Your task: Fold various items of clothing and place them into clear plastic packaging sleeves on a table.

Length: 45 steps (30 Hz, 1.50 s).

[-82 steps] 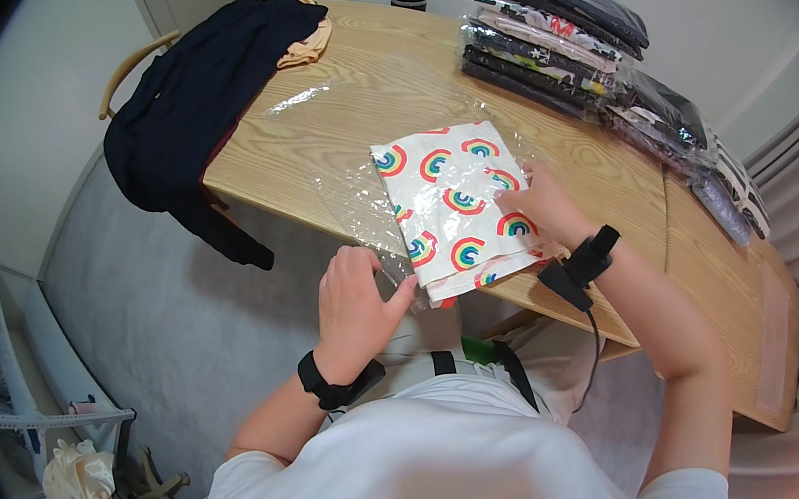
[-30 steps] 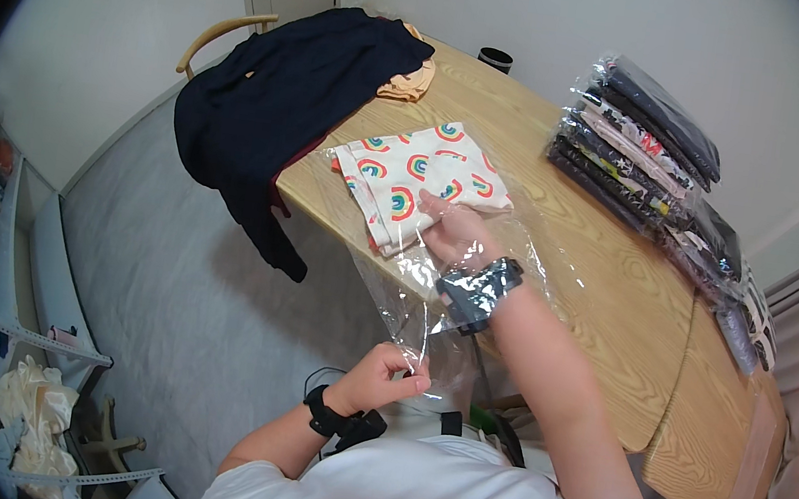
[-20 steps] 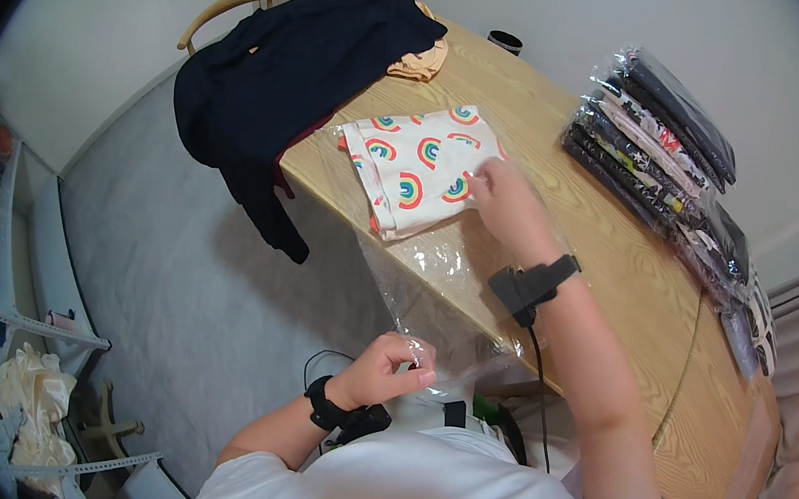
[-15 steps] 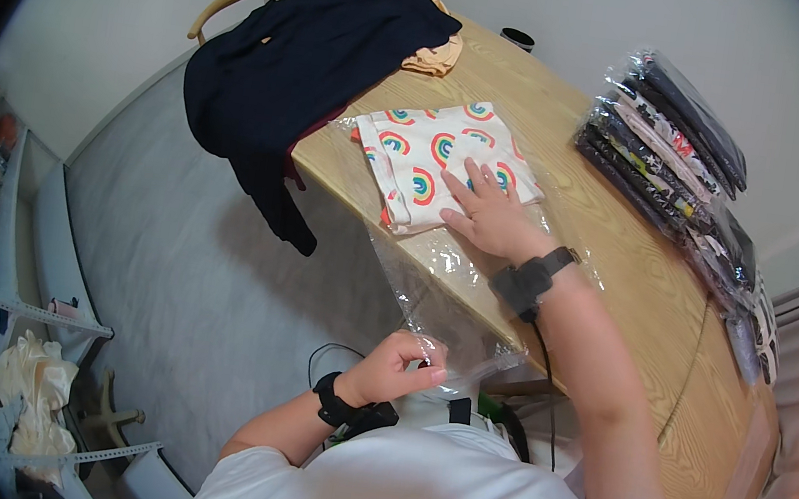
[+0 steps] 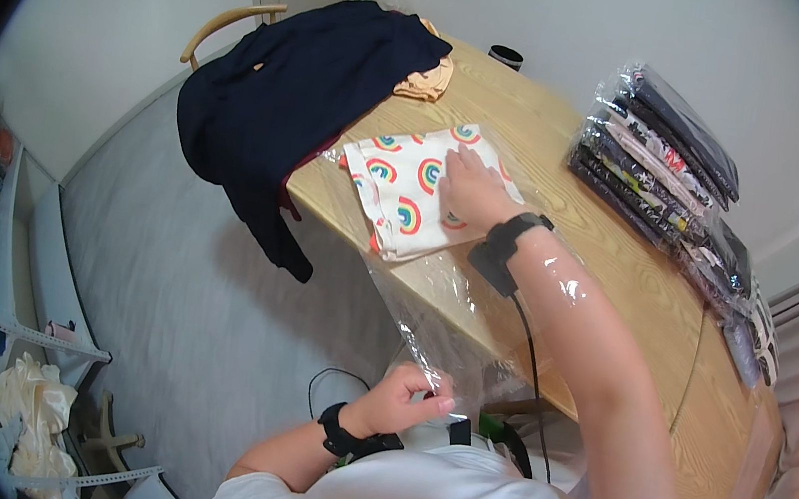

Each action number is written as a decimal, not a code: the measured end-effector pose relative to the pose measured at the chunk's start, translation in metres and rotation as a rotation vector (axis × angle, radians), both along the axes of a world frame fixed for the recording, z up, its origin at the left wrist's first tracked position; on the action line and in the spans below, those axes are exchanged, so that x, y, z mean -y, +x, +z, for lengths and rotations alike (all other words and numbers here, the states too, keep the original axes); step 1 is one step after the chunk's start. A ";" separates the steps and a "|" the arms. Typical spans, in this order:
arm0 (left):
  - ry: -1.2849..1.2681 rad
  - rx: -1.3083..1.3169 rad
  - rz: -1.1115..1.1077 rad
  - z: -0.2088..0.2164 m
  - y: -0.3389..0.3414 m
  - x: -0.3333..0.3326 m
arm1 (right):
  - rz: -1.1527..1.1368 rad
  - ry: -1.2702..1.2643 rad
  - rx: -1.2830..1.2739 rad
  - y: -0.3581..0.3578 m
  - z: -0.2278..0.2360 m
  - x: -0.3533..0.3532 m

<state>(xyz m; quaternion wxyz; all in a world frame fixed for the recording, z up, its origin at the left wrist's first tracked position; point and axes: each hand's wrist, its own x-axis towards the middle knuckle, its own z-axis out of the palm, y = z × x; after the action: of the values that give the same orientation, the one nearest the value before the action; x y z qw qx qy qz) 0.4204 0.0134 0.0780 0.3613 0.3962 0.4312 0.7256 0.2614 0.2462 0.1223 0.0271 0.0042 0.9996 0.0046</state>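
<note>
A folded white garment with rainbow prints [image 5: 409, 216] lies near the table's left edge. My right hand [image 5: 480, 191] rests on it, fingers stretched out and pressed flat. A clear plastic bag [image 5: 432, 323] reaches from around the garment over the table edge toward me. Glints of clear film also show on my right forearm; how far the bag wraps it I cannot tell. Closer to my body, below the tabletop, my left hand [image 5: 405, 402] is closed with its thumb against the fingers, gripping the bag's near end.
A dark navy top [image 5: 289, 94] drapes over the far left table end, beside a wooden chair back [image 5: 232, 24]. Peach cloth [image 5: 427, 82] pokes out from under it. A stack of bagged clothes [image 5: 662, 173] stands on the right. A black cup [image 5: 506, 57] is at the back.
My right hand has slid farther and slightly left over the garment, and film glints now show on that forearm. My left hand still grips the bag. The whole view has shifted a little.
</note>
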 end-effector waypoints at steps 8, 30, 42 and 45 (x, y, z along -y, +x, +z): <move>0.043 -0.140 0.054 -0.003 -0.002 -0.003 | -0.263 -0.192 0.158 -0.036 0.026 -0.004; -0.169 -0.128 -0.137 -0.019 -0.064 0.085 | 0.426 -1.073 0.991 0.210 0.132 -0.010; -0.654 0.151 0.618 0.006 -0.105 0.021 | -0.784 -1.137 0.177 0.158 0.036 -0.103; -0.677 0.064 0.618 0.012 -0.103 0.007 | -0.764 -1.115 0.251 0.187 0.037 -0.114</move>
<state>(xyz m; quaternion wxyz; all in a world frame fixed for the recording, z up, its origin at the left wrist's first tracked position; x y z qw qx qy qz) 0.3171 0.0069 0.0899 0.2504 0.0860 0.7306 0.6293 0.4489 0.3606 0.1596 0.1405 0.3413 0.7704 -0.5199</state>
